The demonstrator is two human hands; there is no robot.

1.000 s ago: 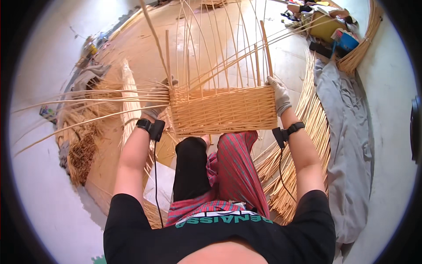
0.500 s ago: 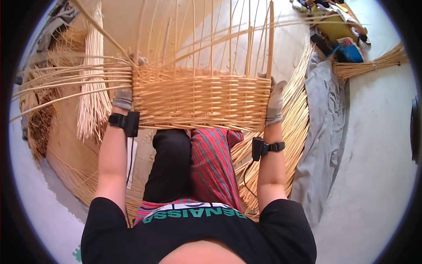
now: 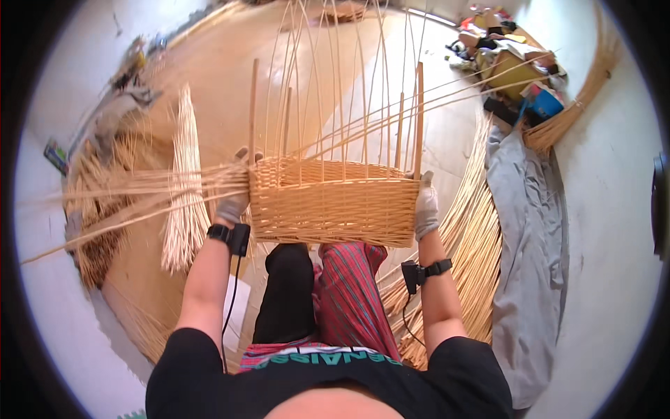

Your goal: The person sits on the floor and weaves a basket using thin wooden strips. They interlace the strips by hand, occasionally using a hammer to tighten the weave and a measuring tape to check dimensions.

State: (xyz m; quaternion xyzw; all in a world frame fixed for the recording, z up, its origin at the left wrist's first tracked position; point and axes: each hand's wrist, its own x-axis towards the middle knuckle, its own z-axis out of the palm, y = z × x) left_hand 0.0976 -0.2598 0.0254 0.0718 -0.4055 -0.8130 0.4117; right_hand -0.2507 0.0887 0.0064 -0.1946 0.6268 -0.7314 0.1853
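A half-woven wicker basket (image 3: 335, 213) is held up in front of my knees, its long woven side facing me and part of its inside showing. My left hand (image 3: 232, 207), in a pale glove, grips the basket's left end among loose rods (image 3: 139, 202) that stick out leftward. At the other end, my gloved right hand (image 3: 426, 209) is closed on the corner. Thick corner sticks (image 3: 419, 119) and thin upright stakes (image 3: 361, 91) rise from the walls. Several long rods slant off to the upper right. The basket hides some of my fingers.
A pale bundle of rods (image 3: 183, 188) lies on the left, beside darker bundles (image 3: 98, 216). Long rods (image 3: 467, 258) are spread along my right, next to a grey cloth (image 3: 528, 265). Farther right are a blue container (image 3: 543, 103), cluttered items and a tied bundle (image 3: 569, 115).
The basket sits lower and looks smaller in the view, with more of its inside showing. More of the far floor has come into view. Both hands keep hold of the ends.
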